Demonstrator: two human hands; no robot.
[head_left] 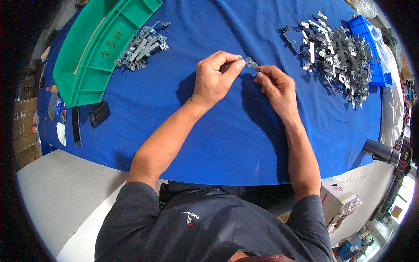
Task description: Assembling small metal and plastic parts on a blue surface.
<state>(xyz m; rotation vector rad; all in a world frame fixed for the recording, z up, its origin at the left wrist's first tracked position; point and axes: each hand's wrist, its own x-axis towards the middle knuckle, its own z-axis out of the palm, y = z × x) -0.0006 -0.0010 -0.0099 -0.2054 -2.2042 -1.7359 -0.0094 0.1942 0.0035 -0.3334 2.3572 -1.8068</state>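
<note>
Above the blue cloth, my left hand (216, 78) pinches a small grey metal bracket (250, 63) between thumb and fingers. The bracket's holed end sticks out to the right, and the rest is hidden in the hand. My right hand (277, 89) is closed in a pinch just beside that end, at a thin piece too small to name. A pile of similar brackets (142, 49) lies to the left. At the right is a larger heap of metal brackets (338, 54), some silvery, some dark.
A green divided tray (94, 48) stands at the far left. Near it on the blue cloth (209, 148) lie a black phone-like slab (76, 126) and a dark object (99, 113). A blue bin (362, 28) sits behind the right heap; a dark cylinder (382, 151) is at the right edge.
</note>
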